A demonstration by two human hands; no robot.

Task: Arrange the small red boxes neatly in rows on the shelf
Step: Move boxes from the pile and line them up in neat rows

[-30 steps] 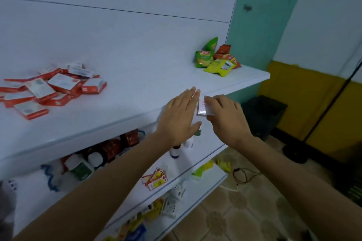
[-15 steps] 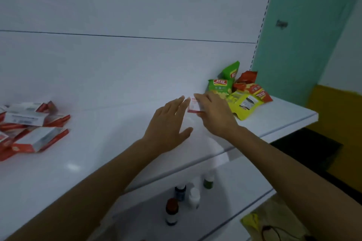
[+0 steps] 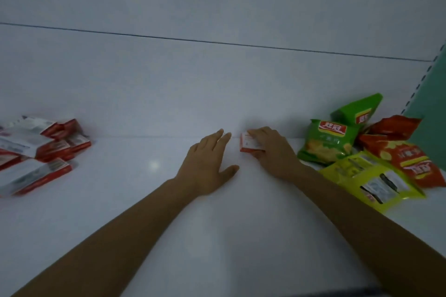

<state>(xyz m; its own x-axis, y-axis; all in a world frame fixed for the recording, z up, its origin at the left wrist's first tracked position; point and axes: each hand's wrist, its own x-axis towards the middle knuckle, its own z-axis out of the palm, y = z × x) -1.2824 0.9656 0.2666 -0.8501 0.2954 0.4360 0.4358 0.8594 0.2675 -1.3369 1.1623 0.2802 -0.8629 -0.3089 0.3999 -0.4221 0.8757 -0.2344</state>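
Light and stiff but probably crushable, the small red-and-white cardboard box [image 3: 249, 144] on the white shelf [image 3: 149, 200] — gripped under the curled fingers of the right hand [image 3: 272, 152], the flat, open left hand [image 3: 207, 164] just beside it — is best pinched by its edges.

The shelf [image 3: 217, 224] was plain white. The boxes [image 3: 36, 149] were red with white faces. The snack bags [image 3: 362, 152] were green, red and yellow, and the wall [image 3: 434, 128] teal.
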